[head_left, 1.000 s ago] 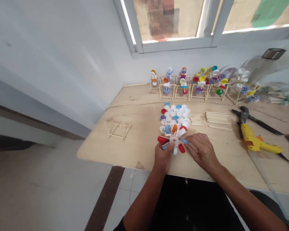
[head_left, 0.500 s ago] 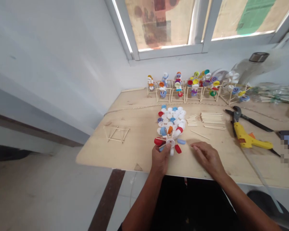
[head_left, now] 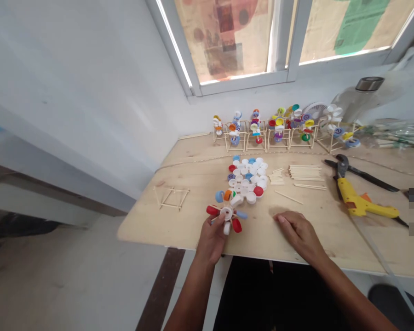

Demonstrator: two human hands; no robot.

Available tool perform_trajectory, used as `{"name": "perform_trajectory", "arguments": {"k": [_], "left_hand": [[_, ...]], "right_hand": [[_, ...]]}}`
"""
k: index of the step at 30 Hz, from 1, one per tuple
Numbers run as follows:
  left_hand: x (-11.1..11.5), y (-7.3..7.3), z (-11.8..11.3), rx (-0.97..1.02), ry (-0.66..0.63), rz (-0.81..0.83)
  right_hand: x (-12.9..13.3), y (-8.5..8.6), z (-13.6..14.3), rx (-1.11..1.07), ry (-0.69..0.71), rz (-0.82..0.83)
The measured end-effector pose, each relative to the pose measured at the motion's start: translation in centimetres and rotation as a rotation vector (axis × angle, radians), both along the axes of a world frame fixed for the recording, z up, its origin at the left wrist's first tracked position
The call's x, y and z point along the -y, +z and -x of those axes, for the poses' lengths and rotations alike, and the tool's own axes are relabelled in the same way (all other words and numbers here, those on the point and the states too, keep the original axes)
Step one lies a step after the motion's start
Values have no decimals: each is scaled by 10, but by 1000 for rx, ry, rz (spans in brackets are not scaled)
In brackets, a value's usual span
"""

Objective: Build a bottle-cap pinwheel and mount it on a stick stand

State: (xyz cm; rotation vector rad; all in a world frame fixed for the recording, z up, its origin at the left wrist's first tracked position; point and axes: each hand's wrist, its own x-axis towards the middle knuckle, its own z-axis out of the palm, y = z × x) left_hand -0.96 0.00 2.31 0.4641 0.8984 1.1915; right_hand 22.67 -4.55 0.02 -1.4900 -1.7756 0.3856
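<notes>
My left hand (head_left: 211,239) pinches a bottle-cap wheel (head_left: 227,213) above the table's front part. Its white hub bears stick spokes tipped with red, blue, orange and white caps. My right hand (head_left: 298,234) rests on the wood to the right, fingers loosely bent and nothing visible in them. Beyond the wheel lies a cluster of loose bottle caps (head_left: 243,171), mostly white with some blue and red. A small frame of thin sticks (head_left: 172,198) sits to the left.
Finished-looking cap wheels on stick stands (head_left: 257,131) line the wall. Short sticks (head_left: 276,176) and longer sticks (head_left: 305,173) lie right of the caps. Farther right are a yellow glue gun (head_left: 362,200), black-handled pliers (head_left: 369,178) and a bottle (head_left: 357,101). A cord (head_left: 203,157) crosses the table.
My left hand has carried the wheel left and slightly nearer to me, uncovering more of the loose caps. My right hand stays on the table; the camera view has shifted slightly.
</notes>
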Motion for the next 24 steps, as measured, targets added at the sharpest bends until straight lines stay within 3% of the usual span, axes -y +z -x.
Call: {"name": "perform_trajectory", "arguments": {"k": [5,14,18,24], "left_hand": [[-20,1,-13,51,-134,20],[-63,1,-38,127,-84,4],[-62,-2,-39,136,-13,-26],[-41,-7,-30,91,96,-72]], "right_hand": [[0,0,1,-30,12,34],[1,-2,2,-39,-6,77],[0,-4,0,-20,-9,53],[1,-9,-5,21,-2,40]]}}
